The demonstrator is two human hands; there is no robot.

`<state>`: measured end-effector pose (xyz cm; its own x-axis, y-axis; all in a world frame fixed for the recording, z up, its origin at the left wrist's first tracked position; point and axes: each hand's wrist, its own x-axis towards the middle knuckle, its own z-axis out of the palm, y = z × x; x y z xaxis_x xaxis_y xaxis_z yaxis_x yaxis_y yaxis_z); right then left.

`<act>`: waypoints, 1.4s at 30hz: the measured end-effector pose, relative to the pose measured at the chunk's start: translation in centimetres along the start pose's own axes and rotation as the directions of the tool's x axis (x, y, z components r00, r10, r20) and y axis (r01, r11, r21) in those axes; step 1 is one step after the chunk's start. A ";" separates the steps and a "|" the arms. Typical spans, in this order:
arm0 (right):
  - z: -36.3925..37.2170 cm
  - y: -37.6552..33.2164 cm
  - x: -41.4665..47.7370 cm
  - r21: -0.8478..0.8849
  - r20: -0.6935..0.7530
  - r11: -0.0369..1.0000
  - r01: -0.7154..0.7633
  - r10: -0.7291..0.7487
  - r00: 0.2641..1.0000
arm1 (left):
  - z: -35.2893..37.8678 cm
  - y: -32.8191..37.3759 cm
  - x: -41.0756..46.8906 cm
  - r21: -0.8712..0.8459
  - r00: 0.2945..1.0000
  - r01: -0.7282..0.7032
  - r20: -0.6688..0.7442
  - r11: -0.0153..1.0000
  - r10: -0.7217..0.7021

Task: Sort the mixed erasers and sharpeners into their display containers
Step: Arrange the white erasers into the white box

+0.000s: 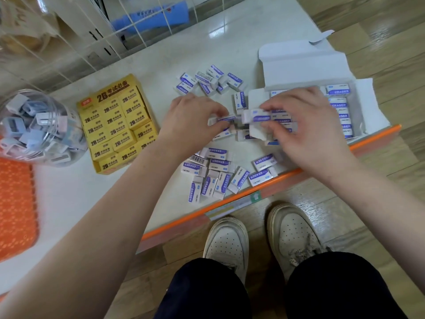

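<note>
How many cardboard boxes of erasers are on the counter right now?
2. The yellow box of 2B erasers lies left of the left hand, beside the sharpener jar; the white box, lid open, lies at the right, partly behind the right hand. None seems hidden.

Orange mat (pixel 16 203) at left — white shoes (pixel 227 240) on wooden floor (pixel 379 54)
</note>
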<state>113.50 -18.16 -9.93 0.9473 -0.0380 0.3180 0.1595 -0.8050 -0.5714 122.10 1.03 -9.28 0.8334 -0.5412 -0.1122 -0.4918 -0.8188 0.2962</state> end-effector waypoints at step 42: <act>-3.6 4.4 -0.4 -0.284 -0.030 0.902 -0.325 0.330 0.944 | 2.3 8.0 2.5 -0.035 0.973 -0.048 -0.229 0.998 0.039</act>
<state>112.86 -23.80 -9.84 0.9380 -0.3194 0.1345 -0.2425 -0.8822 -0.4036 119.69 -7.32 -9.35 0.8493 -0.5143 0.1193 -0.5221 -0.7845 0.3347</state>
